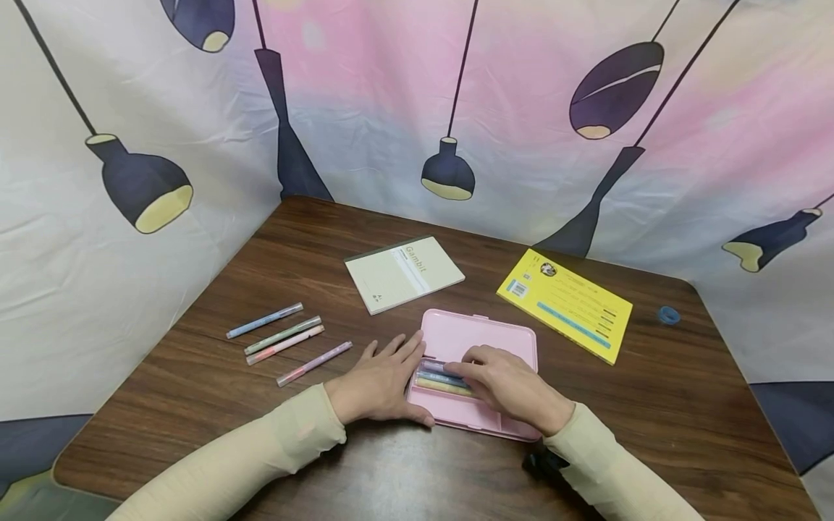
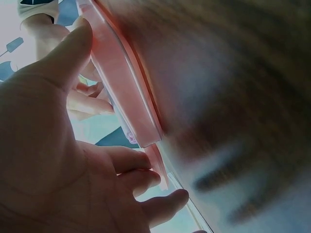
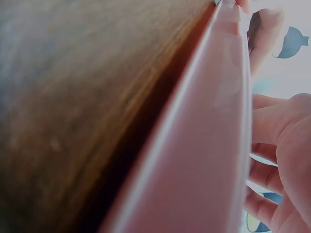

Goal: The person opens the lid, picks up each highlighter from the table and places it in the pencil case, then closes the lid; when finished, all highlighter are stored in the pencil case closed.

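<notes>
A pink pencil case [image 1: 465, 329] lies unfolded on the table, its lid toward the back. Several markers [image 1: 443, 383] with clear caps lie side by side in its tray. My left hand [image 1: 384, 380] rests along the case's left side, fingers stretched toward the back and thumb at the front corner. In the left wrist view that thumb touches the pink side wall [image 2: 124, 73]. My right hand [image 1: 511, 383] reaches over the tray, bent fingers touching the rearmost purple-grey marker [image 1: 434, 365]. The right wrist view has the case wall [image 3: 209, 121] in front of my fingers, hiding their tips.
Left of the case lie a blue marker [image 1: 264, 320], a green one [image 1: 283, 334], a pink one [image 1: 284, 344] and a purple one [image 1: 315, 363]. Behind are a cream notebook [image 1: 404, 273] and a yellow book [image 1: 567, 304]. A blue ring-shaped roll [image 1: 668, 315] sits at right.
</notes>
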A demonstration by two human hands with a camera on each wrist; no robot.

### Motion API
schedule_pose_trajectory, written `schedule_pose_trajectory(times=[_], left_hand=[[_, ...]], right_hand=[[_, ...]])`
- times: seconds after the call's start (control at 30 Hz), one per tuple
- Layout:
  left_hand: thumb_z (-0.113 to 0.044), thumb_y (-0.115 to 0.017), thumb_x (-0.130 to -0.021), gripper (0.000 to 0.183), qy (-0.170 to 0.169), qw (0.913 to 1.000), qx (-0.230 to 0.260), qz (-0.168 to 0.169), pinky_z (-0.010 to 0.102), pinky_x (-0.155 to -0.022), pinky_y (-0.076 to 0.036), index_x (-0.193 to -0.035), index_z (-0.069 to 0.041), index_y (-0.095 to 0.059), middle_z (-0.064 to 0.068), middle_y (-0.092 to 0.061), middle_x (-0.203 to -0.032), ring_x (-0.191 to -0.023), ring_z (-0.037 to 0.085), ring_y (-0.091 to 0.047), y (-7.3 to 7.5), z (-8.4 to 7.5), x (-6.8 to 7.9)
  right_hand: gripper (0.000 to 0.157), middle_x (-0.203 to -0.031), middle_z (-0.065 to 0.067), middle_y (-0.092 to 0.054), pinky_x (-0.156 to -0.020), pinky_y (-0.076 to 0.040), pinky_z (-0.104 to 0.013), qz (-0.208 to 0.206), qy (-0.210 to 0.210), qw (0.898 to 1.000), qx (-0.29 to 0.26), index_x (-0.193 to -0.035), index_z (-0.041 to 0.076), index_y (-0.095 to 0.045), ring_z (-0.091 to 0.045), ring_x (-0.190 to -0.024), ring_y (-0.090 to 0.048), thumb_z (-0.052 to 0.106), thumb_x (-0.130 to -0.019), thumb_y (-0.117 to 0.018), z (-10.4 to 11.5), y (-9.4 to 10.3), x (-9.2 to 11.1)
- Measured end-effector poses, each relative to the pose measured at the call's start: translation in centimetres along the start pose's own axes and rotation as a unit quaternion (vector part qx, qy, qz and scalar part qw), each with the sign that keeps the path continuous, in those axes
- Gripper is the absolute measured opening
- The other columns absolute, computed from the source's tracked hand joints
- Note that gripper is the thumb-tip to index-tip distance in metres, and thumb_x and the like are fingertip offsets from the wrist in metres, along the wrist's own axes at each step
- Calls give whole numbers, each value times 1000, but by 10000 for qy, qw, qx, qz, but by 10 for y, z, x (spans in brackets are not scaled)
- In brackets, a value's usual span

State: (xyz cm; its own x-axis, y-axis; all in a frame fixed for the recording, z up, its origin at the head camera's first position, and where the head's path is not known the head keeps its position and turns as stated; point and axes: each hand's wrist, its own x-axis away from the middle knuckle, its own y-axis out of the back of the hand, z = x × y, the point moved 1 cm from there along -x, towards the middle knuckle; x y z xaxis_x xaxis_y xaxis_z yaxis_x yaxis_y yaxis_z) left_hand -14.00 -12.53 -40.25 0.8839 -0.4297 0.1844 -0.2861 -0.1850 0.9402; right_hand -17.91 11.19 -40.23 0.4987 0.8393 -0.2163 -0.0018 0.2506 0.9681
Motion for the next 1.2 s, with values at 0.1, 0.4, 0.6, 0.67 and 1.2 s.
schedule_pose_trajectory(times=[0.1,0.4,0.6,0.67,1.2], left_hand=[[-78,-69,-71,120,-4,10000,13,-5,64,-115,-19,-158,-8,-26,7,-17,-167,-150,34,-22,0,0,0],[-78,-69,-71,120,-29,10000,20,-9,64,-115,-19,-158,-8,-26,7,-16,-167,-150,33,-21,0,0,-1],[-78,-69,-71,120,-18,10000,9,0,64,-115,-20,-158,-8,-26,6,-16,-167,-150,33,-22,1,-1,0],[-77,-69,-71,120,4,10000,27,17,64,-115,-19,-158,-8,-26,6,-16,-167,-150,33,-21,1,-1,0],[-77,-69,-71,120,34,9999,-6,114,64,-115,-19,-159,-9,-23,5,-13,-167,-151,32,-20,2,-1,-2]], right_hand=[[40,-103,5,-65,-79,-53,-30,-6,19,10000,-13,-127,25,-70,-9,-89,-59,10,-91,-72,0,0,0],[38,-103,5,-65,-80,-53,-30,-105,64,9999,19,-126,23,-71,-9,-88,-59,12,-90,-73,1,0,0],[37,-102,6,-65,-79,-53,-30,-136,-90,9999,-2,-130,21,-68,-8,-87,-59,17,-93,-71,0,5,9],[40,-102,5,-65,-79,-54,-30,-155,-182,9997,40,-131,20,-67,-9,-87,-59,18,-92,-73,-2,9,16],[99,-157,-17,-38,-112,-33,-56,633,-1763,9819,-284,-150,4,-43,-36,-144,-37,73,-82,-62,-17,22,84]])
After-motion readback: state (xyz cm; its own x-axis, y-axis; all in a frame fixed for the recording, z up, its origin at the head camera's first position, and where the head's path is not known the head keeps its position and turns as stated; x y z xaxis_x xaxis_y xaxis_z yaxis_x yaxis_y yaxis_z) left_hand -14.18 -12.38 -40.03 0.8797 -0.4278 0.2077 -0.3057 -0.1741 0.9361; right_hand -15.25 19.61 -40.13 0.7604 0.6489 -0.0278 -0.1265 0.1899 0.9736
